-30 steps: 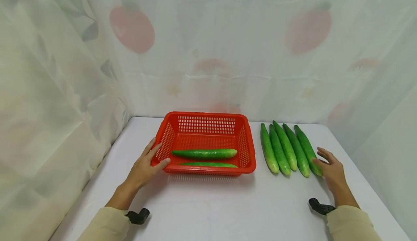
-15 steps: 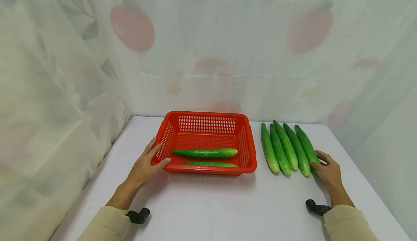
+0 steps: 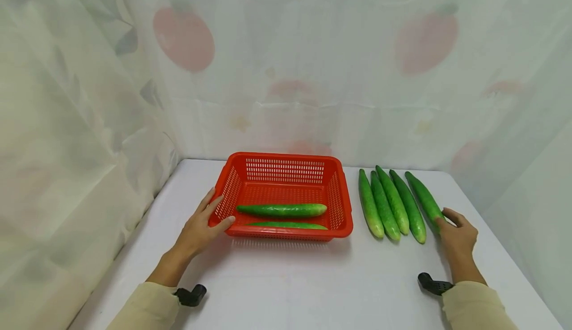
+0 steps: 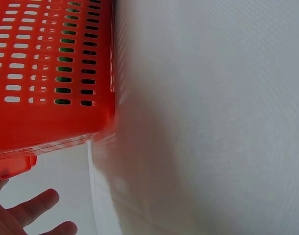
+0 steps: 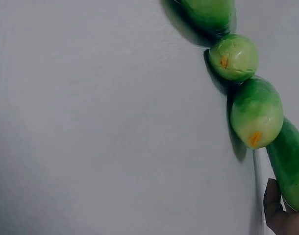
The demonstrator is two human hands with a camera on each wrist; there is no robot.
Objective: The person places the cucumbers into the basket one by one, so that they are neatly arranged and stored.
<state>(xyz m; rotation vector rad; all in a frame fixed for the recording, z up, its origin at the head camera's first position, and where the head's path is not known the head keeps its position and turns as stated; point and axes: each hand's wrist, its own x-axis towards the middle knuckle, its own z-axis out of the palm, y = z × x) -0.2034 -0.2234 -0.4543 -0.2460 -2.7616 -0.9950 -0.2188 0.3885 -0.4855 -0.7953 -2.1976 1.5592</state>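
My right hand (image 3: 458, 234) grips the near end of the rightmost cucumber (image 3: 423, 197), thumb on its left side and fingers on its right. In the right wrist view, this cucumber (image 5: 288, 159) rises at a tilt past the end of its neighbour, fingertips against its lower part. My left hand (image 3: 194, 231) rests at the left front corner of a red plastic basket (image 3: 286, 232), fingers spread along the rim. From the left wrist, those fingers (image 4: 34, 208) show extended beside the basket's perforated wall. One green cucumber (image 3: 282, 211) lies crosswise inside; a second (image 3: 288, 225) is partly hidden behind the front rim.
Several more cucumbers (image 3: 394, 201) lie side by side to the right of the basket, pale ends toward me. The white table (image 3: 313, 290) ends at a patterned curtain (image 3: 286, 62) behind, with more curtain along both sides.
My right hand has closed on the rightmost cucumber's near end and shifted it slightly right, widening the gap to its neighbour. My left hand has stayed at the basket.
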